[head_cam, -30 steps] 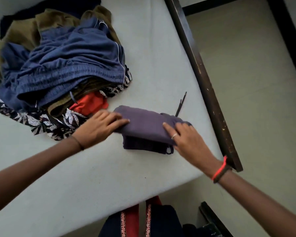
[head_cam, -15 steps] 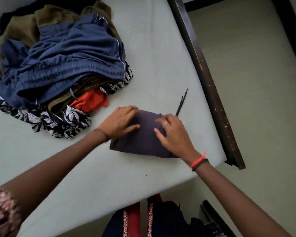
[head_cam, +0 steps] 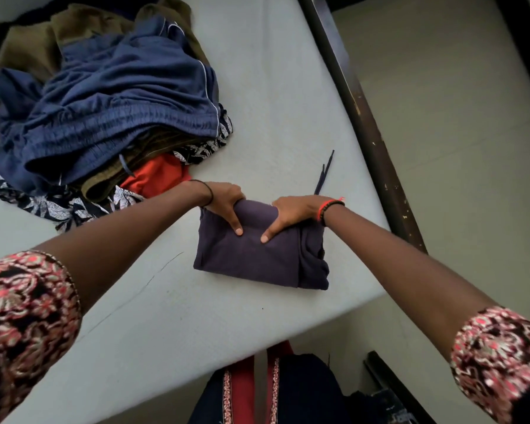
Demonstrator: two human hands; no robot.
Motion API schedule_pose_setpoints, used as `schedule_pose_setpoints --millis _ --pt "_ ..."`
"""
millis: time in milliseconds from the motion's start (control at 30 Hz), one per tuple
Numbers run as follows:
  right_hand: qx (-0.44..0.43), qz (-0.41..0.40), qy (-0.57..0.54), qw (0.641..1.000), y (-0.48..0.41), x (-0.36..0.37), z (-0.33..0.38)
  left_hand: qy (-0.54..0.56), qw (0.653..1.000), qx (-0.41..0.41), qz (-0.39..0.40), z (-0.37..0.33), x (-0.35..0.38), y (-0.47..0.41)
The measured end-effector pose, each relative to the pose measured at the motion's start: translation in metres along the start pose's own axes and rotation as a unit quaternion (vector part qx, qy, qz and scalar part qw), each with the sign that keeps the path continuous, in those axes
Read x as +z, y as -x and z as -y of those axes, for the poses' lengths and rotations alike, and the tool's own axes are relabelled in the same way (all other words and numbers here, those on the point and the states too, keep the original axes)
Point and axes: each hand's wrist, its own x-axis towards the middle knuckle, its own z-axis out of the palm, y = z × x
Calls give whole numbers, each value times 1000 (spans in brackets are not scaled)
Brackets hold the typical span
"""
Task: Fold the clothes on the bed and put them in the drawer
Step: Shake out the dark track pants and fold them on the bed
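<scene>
Lying heaped at the left of the bed [head_cam: 273, 87], the unfolded clothes [head_cam: 104, 111] sit just beside the left hand [head_cam: 224, 203], which grasps the far edge of the folded purple garment [head_cam: 257, 258], thumb on top. The right hand [head_cam: 294, 212] grasps the same edge, near the dark bed rail [head_cam: 364, 123].

Folded garment [head_cam: 257, 258] on bed [head_cam: 172, 316], right of clothes pile [head_cam: 110, 96].

Floral red-black sleeves [head_cam: 28, 304], beaded wristbands [head_cam: 326, 209]
</scene>
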Motion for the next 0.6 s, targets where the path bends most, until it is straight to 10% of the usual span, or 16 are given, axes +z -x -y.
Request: schedule_pose_setpoints --millis 400,500,600 --pt "-34 -58 -163 984 31 22 -36 85 993 13 -79 10 2 22" --pt "-24 -107 -228 967 29 31 -46 140 968 -20 -205 17 21 21" --pt "5 -133 -254 958 28 24 -54 253 860 -125 -425 -5 61 25"
